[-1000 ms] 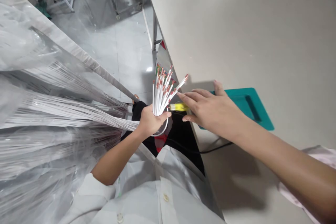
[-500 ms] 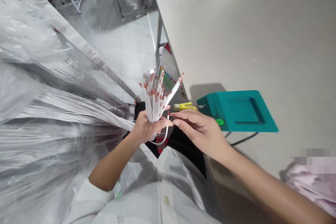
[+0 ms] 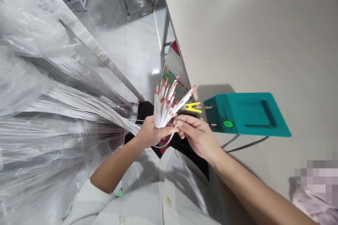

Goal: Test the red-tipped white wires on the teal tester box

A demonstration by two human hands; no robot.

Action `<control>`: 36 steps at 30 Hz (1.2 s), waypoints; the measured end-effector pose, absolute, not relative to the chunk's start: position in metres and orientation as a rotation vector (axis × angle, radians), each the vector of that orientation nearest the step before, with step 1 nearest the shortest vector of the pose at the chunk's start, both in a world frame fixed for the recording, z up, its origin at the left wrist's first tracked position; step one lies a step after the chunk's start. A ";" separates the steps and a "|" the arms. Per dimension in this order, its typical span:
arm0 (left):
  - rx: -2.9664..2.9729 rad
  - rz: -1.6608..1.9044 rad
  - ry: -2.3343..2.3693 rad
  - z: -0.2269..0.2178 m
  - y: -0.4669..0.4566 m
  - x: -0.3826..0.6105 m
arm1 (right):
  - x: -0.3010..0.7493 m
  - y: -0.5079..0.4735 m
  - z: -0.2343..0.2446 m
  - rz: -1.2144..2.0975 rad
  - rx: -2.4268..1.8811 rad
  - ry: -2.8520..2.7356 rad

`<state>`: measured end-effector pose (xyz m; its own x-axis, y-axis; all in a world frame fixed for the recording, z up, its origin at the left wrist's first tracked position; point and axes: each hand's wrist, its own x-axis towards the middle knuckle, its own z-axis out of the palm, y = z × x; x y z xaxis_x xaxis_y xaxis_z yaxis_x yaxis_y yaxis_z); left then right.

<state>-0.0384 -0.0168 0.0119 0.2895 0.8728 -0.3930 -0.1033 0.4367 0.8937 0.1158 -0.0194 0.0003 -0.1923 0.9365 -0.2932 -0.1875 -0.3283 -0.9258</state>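
My left hand (image 3: 148, 133) is closed around a bundle of white cables (image 3: 165, 110), whose reddish, coppery ends fan out above the fist. One cable (image 3: 166, 144) bends away from the bundle in a loop beneath my left thumb. Its end goes between the thumb and fingertips of my right hand (image 3: 199, 135), which pinch it; the tip is hidden there. Just beyond my right hand stands a teal tester-like box (image 3: 237, 112) with a green button (image 3: 228, 123). A yellow clip (image 3: 194, 107) sits on a metal prong at its near side.
Long white cables (image 3: 87, 103) under clear plastic (image 3: 29, 17) lie along a rack with a pale rail (image 3: 105, 59) on the left. The beige table (image 3: 250, 42) extends right. Black leads (image 3: 248, 143) run from the box. A pink cloth-like thing (image 3: 314, 200) lies lower right.
My right fingertips have closed over the single cable's end, covering its red tip that showed before. The cable bundle leans more to the right, and the whole view has shifted slightly.
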 end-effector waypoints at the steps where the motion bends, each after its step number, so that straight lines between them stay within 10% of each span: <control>1: 0.869 0.808 1.098 0.010 -0.017 -0.039 | 0.117 -0.019 0.000 1.509 -1.251 -1.115; 7: 0.859 0.890 1.163 0.002 -0.015 -0.039 | 0.121 -0.025 0.002 0.650 -1.275 -1.652; 36: 0.564 1.121 1.367 -0.003 -0.007 -0.035 | 0.107 -0.019 -0.007 1.092 -1.128 -1.404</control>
<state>-0.0347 -0.0074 -0.0032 -0.1624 0.8665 -0.4720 -0.2929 0.4144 0.8616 0.1074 -0.0194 -0.0066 -0.0773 0.9850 0.1543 0.0932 0.1613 -0.9825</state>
